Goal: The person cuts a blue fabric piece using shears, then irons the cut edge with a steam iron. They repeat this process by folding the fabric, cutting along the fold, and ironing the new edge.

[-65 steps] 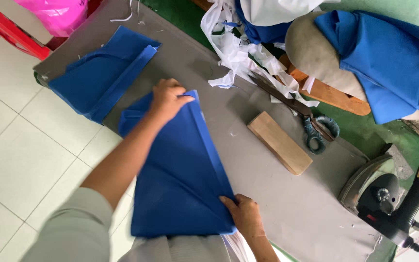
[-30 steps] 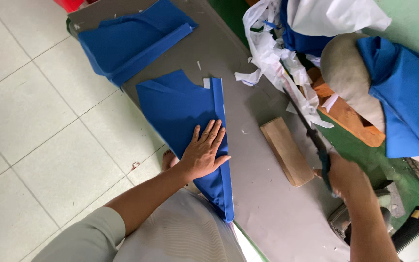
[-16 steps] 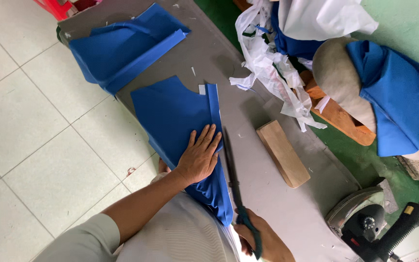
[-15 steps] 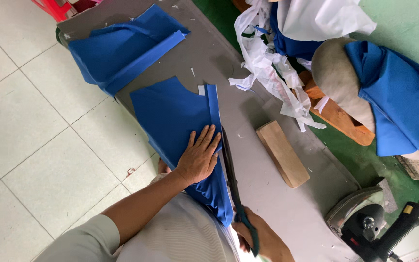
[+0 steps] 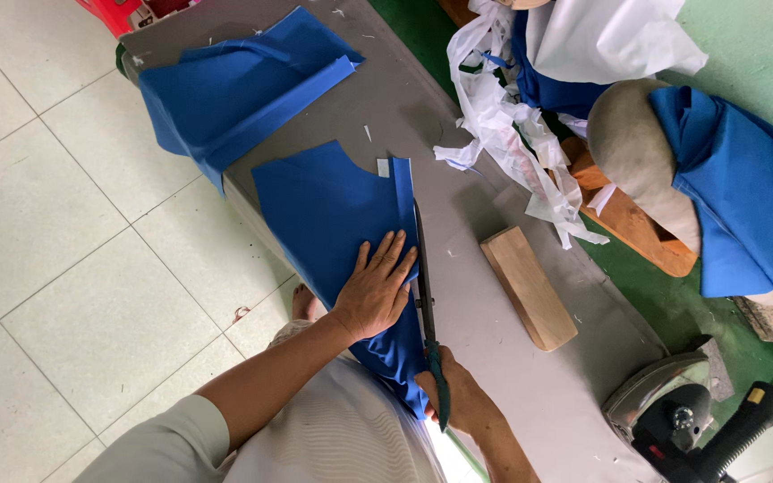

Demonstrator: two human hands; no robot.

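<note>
On the desk [image 5: 494, 358], the right hand [image 5: 460, 401], earlier reaching away, is now gripping scissors [image 5: 426, 295]; the left hand [image 5: 376, 288] is still pressing flat on blue fabric [image 5: 333, 206].

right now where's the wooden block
In the head view the rectangular pale wooden block lies on the grey table, right of the blue fabric piece and the scissors, below the white fabric scraps.
</note>
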